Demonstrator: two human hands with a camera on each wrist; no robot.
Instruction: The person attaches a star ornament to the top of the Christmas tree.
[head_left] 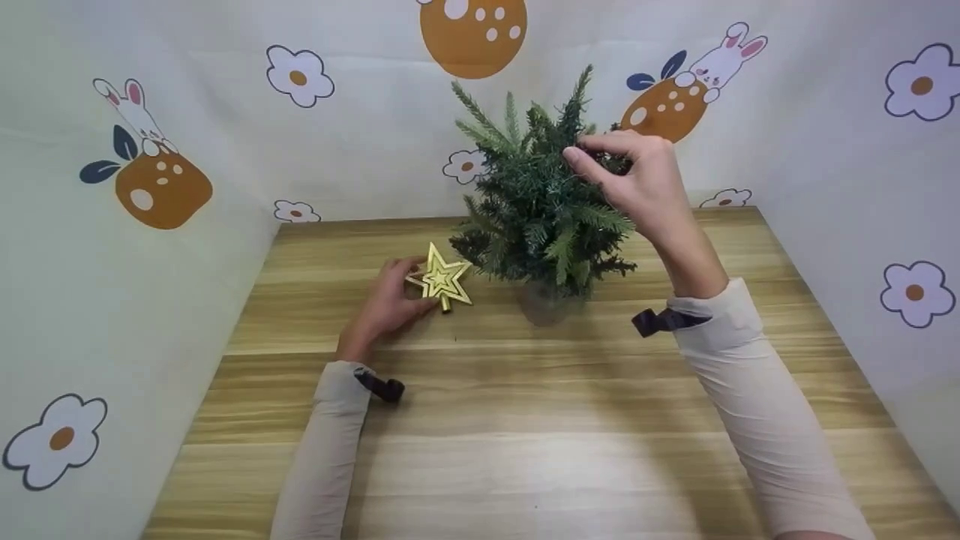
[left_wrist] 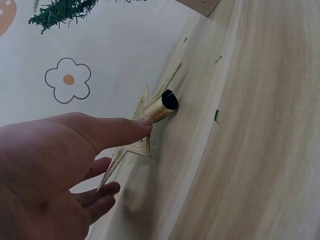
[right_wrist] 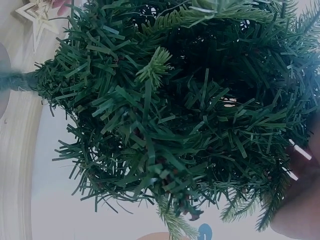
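A small artificial Christmas tree (head_left: 536, 195) stands upright in a clear-looking base (head_left: 551, 304) at the back of the table. My left hand (head_left: 386, 296) grips a gold star tree topper (head_left: 442, 279), left of the tree. In the left wrist view, the thumb presses the star's hollow tube (left_wrist: 159, 108), and other fingers lie behind its points. High on the tree's right side, my right hand (head_left: 645, 176) pinches a branch between thumb and index finger. Dense green needles (right_wrist: 150, 120) fill the right wrist view, with the blurred fingers (right_wrist: 295, 210) at its right edge.
The wood-grain table (head_left: 480, 435) has a few fallen green needle bits (left_wrist: 216, 115) on it. A pale cloth (head_left: 360, 150) printed with flowers, rabbits and oranges rises behind the tree and along both sides. Dark straps (head_left: 382, 386) sit at both wrists.
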